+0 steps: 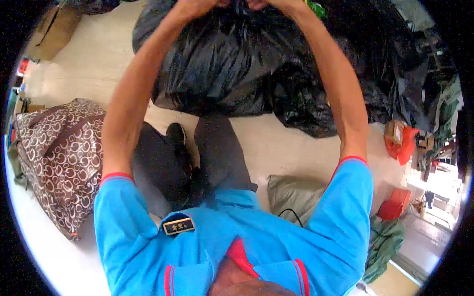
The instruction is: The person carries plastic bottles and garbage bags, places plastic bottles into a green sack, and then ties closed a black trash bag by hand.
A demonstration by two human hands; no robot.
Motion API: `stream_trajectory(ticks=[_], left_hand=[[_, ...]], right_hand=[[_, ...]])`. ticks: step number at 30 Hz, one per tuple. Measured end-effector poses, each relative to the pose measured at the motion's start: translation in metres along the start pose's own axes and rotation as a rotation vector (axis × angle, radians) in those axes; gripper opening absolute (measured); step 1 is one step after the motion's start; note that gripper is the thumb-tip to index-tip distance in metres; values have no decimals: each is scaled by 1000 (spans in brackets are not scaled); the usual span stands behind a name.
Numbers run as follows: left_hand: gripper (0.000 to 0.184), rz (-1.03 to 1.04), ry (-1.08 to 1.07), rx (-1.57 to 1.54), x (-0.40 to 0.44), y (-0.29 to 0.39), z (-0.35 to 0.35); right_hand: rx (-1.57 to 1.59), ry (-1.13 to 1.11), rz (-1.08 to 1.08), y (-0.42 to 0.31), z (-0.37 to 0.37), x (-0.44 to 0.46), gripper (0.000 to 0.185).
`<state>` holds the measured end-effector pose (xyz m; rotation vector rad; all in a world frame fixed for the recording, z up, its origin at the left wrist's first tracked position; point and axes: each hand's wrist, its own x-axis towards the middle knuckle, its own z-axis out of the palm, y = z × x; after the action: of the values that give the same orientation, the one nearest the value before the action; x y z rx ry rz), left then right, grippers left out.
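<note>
A large, full black plastic bag [212, 64] stands in front of my legs, its gathered top at the upper edge of the head view. My left hand [205, 5] is closed on that gathered top from the left. From the right, my right hand [274, 3] grips the same part of the bag. Both hands are partly cut off by the frame's edge, so not every finger shows. Both arms reach forward, with the bag between them.
More black plastic bags [306, 98] lie to the right. A brown patterned bag [64, 153] sits at the left, with a cardboard box [57, 29] beyond it. A grey sack [291, 192], a red bag [407, 145] and green cloth [385, 246] lie on the right.
</note>
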<state>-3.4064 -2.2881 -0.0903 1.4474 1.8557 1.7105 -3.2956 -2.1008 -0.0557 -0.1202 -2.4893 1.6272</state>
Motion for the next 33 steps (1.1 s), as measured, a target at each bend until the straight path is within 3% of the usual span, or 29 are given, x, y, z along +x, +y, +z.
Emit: stream_trajectory(ticks=[4,6,8,10,12,13,16,21,33], left_hand=[[10,-85,-13,-61,-27,9,5],[20,-105,41,282,-42,-4,5],[19,-66,53,259,-50,-3,3],[19,-41,68,231,-62,2,3],[19,27,43,377,-64,5,-1],[19,3,61,269,-66,6,1],[18,34,89,349,-74,15,4],[18,118,172,380,-82,13,16],[15,202,205,295,-73,-4,24]], right_hand=[[19,-29,18,8,18,-16,17],[-78,-11,-15,-2,26,-21,15],[-179,-30,-21,-7,34,-27,15],[-69,-83,-116,24,40,-23,18],[-232,-100,-104,14,43,-25,18],[-240,-80,-91,13,44,-26,18],[-379,2,-191,16,50,-27,25],[-508,105,-164,5,57,-40,30],[-504,75,-20,-8,51,-46,23]])
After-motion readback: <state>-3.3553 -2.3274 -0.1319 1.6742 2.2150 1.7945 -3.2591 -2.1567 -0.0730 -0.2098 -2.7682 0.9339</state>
